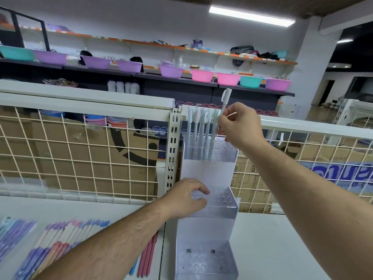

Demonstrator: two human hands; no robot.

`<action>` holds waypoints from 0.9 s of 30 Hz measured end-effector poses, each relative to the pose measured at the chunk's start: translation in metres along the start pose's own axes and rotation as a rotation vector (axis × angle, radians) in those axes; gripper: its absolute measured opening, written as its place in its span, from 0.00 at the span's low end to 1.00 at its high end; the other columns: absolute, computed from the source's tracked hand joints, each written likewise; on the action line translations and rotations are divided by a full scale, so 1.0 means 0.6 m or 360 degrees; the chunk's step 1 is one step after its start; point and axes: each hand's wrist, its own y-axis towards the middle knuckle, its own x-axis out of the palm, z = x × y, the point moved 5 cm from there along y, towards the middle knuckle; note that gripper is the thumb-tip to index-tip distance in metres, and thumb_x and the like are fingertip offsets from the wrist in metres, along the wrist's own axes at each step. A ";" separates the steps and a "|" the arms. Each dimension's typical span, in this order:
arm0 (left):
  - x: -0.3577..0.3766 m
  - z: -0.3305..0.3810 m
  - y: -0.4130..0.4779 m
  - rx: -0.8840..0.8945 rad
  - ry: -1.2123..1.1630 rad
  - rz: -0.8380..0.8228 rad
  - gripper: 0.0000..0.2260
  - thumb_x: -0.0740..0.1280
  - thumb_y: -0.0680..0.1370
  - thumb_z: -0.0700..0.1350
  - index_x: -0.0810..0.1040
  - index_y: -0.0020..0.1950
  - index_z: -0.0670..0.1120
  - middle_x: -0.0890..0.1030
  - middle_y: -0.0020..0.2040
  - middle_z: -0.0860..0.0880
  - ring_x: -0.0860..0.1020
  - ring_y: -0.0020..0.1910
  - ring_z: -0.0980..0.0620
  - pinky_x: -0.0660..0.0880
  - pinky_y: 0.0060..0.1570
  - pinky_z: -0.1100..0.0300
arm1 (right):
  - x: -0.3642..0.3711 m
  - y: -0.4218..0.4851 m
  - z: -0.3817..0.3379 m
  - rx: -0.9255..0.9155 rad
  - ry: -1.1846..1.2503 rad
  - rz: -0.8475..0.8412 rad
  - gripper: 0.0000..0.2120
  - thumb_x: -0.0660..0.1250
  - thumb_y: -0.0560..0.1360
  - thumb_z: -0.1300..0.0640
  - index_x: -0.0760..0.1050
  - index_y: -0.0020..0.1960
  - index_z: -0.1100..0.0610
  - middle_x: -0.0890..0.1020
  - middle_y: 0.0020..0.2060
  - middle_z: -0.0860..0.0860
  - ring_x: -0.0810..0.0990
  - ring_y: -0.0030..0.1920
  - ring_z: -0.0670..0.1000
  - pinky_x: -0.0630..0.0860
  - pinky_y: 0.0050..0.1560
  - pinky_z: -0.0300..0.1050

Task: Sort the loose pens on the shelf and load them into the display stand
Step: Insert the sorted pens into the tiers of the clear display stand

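Loose pens point(66, 235), slim and pastel, lie flat on the white shelf point(262, 239) at left. Your left grip point(185, 197) curls round the middle tier of the clear plastic stand point(207, 172). Your right grip point(240, 124) pinches a white capped pen point(225, 98) mid-barrel, tilted, tip down at the holed top tier beside the upright pens point(198, 130).

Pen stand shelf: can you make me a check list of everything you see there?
Surface: white shelf.
Job's things: clear three-tier display stand; pale pens upright in its top tier; loose pens lying at left.
Clutter: nothing seen.
Hands: right hand pinches a white pen above the top tier; left hand grips the middle tier.
Cables: nothing seen.
Surroundings: wire grid, cardboard boxes behind it, basins on far shelves.
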 end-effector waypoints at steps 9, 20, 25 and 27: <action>0.000 0.001 -0.001 0.0003 -0.0021 0.0001 0.10 0.70 0.76 0.48 0.80 0.57 0.58 0.77 0.61 0.58 0.72 0.64 0.61 0.67 0.69 0.61 | 0.020 0.007 0.000 -0.0018 -0.0155 -0.0053 0.05 0.68 0.78 0.57 0.75 0.45 0.50 0.83 0.35 0.47 0.85 0.36 0.48 0.85 0.42 0.55; 0.001 0.000 -0.001 0.0009 -0.0031 0.0011 0.10 0.71 0.76 0.47 0.80 0.57 0.57 0.77 0.60 0.58 0.72 0.63 0.62 0.67 0.69 0.61 | 0.049 0.009 0.024 -0.0011 -0.0413 -0.0156 0.04 0.70 0.77 0.56 0.78 0.44 0.53 0.83 0.38 0.51 0.84 0.42 0.54 0.83 0.47 0.55; 0.001 0.001 -0.001 0.0018 -0.0005 -0.0008 0.10 0.70 0.77 0.47 0.80 0.58 0.57 0.76 0.61 0.58 0.71 0.64 0.62 0.67 0.69 0.61 | 0.051 0.012 0.026 0.0005 -0.0411 -0.0146 0.04 0.70 0.77 0.58 0.78 0.43 0.54 0.82 0.38 0.51 0.84 0.41 0.54 0.84 0.47 0.55; 0.000 0.002 -0.002 0.0023 0.0004 -0.0008 0.11 0.70 0.77 0.47 0.80 0.58 0.56 0.76 0.61 0.58 0.71 0.64 0.62 0.66 0.69 0.61 | 0.050 0.013 0.023 -0.0001 -0.0433 -0.0152 0.03 0.70 0.77 0.59 0.79 0.44 0.55 0.82 0.39 0.51 0.84 0.41 0.53 0.84 0.47 0.54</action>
